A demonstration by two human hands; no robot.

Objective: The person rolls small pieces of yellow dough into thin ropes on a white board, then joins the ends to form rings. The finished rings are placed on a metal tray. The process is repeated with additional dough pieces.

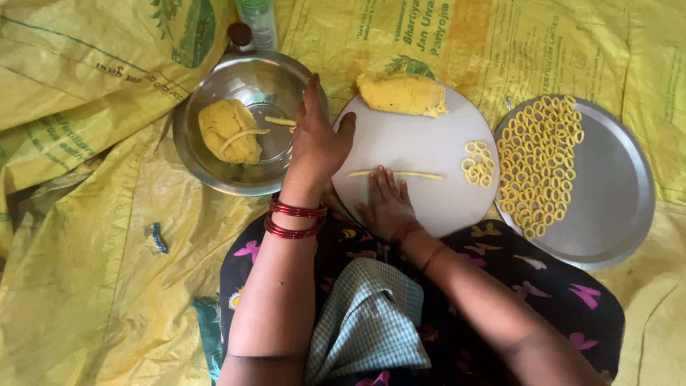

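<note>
Right hand (386, 206): flat, fingers together and extended, grip open, fingertips pressing a thin yellow dough rope (395, 174) on the round white board (421, 143). Left hand (315, 139): loosely open, clamped on nothing, resting at the board's left edge beside the round steel bowl (246, 121) holding a yellow dough lump (228, 130). Small dough rings (478, 163) lie at the board's right side; a larger yellow dough mass (402, 93) sits at its far edge. Round steel plate (607, 193), right, carries many dough rings (537, 166).
</note>
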